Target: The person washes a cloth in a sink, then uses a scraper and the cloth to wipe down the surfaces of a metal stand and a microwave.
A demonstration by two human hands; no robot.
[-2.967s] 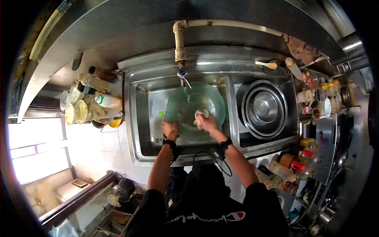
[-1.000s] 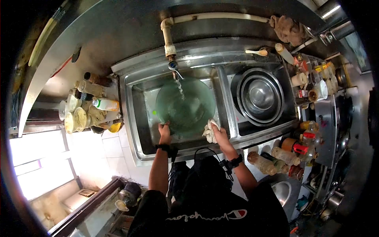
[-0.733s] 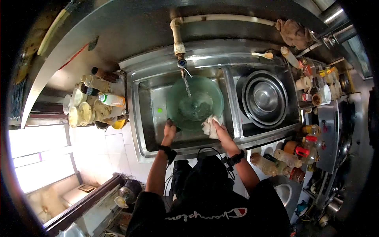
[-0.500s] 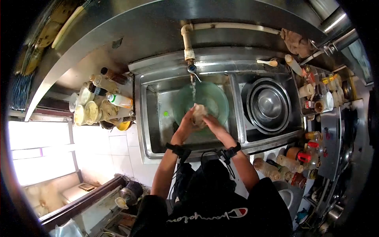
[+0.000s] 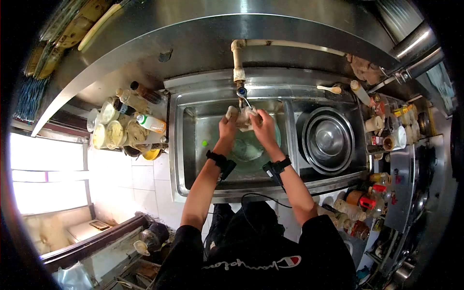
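Under the tap (image 5: 241,92), both hands are raised around a pale, soft-looking lump (image 5: 246,119) whose kind I cannot make out. My left hand (image 5: 227,128) has its fingers closed at the lump's left side, where a greyish-white part shows at the fingertips. On the other side my right hand (image 5: 263,128) grips it with bent fingers. Below them, a translucent green basin (image 5: 276,141) stands in the left sink bowl (image 5: 193,166). Something whitish shows in the basin between my forearms, but it is blurred.
Nested metal bowls (image 5: 328,140) sit in the right sink bowl. A white spoon (image 5: 329,89) lies on the back ledge, and a small green thing (image 5: 205,143) is in the left bowl. Bottles (image 5: 151,123) and jars crowd the left shelf; more bottles (image 5: 350,210) stand at right.
Both hands have moved away from me, from over the basin up to the tap, with the pale lump. More of the basin's inside now shows.
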